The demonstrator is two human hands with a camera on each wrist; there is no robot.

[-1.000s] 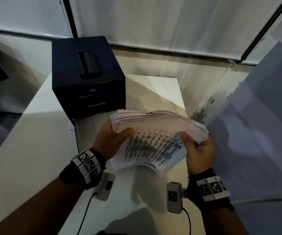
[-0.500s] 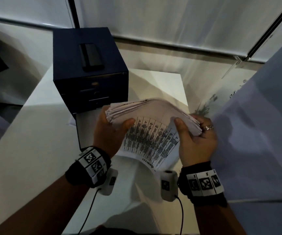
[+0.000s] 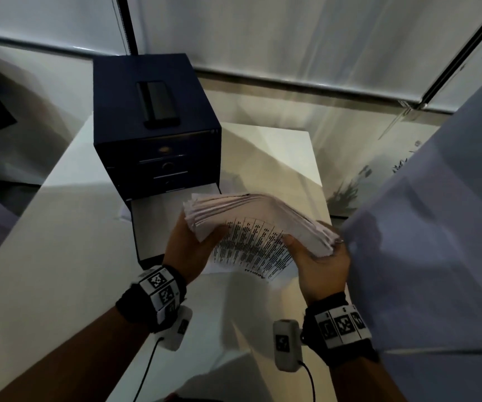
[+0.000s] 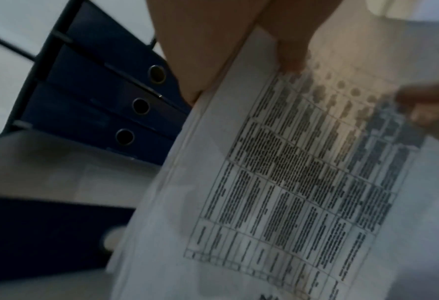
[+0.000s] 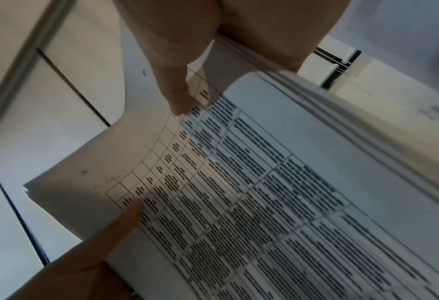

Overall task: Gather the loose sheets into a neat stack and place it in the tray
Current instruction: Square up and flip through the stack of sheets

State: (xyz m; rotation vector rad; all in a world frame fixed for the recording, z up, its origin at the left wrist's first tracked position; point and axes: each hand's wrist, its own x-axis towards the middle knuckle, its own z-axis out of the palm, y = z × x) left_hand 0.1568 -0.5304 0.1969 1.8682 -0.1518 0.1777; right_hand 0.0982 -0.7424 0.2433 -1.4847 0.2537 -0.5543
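I hold a thick stack of printed sheets (image 3: 258,227) on edge above the white table, bowed upward in the middle. My left hand (image 3: 193,242) grips its left end, thumb on the near printed face (image 4: 303,162). My right hand (image 3: 318,256) grips the right end, thumb on the same face (image 5: 251,192). The sheet edges are fanned and uneven at both ends. The pulled-out tray (image 3: 158,224), a dark drawer with a pale floor, lies just left of and behind the stack, at the base of the dark blue drawer unit (image 3: 153,140).
A black phone (image 3: 158,104) lies on top of the drawer unit. Two shut drawers with round pulls (image 4: 141,105) sit above the tray. The white table (image 3: 45,256) ends close on the right, where a grey panel (image 3: 437,242) stands. White blinds hang behind.
The hands squeezed the stack into a tighter arch half a second ago, then spread apart again. The stack now sits slightly lower and flatter, still held at both ends.
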